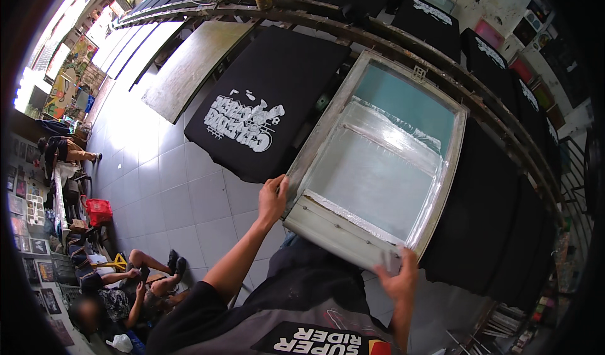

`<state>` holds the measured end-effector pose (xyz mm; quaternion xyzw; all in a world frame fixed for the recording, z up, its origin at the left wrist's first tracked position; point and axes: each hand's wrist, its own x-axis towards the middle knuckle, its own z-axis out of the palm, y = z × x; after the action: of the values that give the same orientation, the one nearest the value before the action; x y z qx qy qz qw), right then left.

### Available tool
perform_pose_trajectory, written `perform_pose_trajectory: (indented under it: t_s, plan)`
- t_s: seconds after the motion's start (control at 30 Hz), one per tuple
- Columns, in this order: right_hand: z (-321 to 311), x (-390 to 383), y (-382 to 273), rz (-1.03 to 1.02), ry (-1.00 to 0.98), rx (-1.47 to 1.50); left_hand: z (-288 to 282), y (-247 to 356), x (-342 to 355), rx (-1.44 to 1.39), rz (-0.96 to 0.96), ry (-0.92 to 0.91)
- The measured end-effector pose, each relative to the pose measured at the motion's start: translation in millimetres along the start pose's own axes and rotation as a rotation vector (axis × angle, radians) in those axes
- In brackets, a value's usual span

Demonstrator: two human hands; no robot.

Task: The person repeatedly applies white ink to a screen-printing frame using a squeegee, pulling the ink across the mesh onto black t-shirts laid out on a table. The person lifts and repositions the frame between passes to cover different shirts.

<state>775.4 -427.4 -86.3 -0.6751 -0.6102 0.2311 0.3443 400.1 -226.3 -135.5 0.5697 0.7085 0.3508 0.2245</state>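
Note:
A silk-screen printing frame (372, 166) lies tilted across the board in front of me. Its pale wooden border is worn, and its mesh is teal at the far end and whitish toward me, with shiny tape along the edges. My left hand (272, 199) is closed round the frame's near left corner. At the near right corner is my right hand (400, 276), slightly smeared, its fingers on the border and its thumb apart along the near edge. Left of the frame, a black T-shirt (268, 97) with a white print lies stretched flat on a board.
A bare board (195, 65) stands beyond the printed shirt. Black fabric (485, 210) covers boards at the right. A long rail (378, 30) curves behind the frame, with more printed black shirts past it. A seated person (126, 298) is at lower left, near a red bag (99, 211).

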Motion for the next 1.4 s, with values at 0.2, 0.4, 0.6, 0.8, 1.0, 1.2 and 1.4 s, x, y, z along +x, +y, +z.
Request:
perform_pose_trajectory:
  t_s: [0.2, 0.4, 0.6, 0.8, 1.0, 1.2, 1.4]
  plan:
    - [5, -8, -5, -0.291, -0.267, -0.584, -15, 52, -30, 0.031, 0.324, 0.17]
    - [-21, 33, -4, -0.226, -0.309, -0.339, -42, 102, -50, 0.231, 0.757, -0.35]
    - [-15, 48, -7, -0.219, -0.051, -0.401, -24, 107, -8, 0.528, 0.942, -0.576]
    - [-8, 41, -2, -0.209, 0.127, -0.46, -14, 100, 13, 0.411, 1.06, -0.619]
    - [17, 24, 20, -0.194, 0.252, -0.509, -13, 93, 0, 0.406, 1.054, -0.557]
    - [8, 36, 15, -0.172, 0.262, -0.447, -17, 103, 6, 0.418, 0.984, -0.621]
    - [-27, 127, 22, -0.176, 0.256, -0.505, 10, 161, 85, 0.398, 0.967, -0.574]
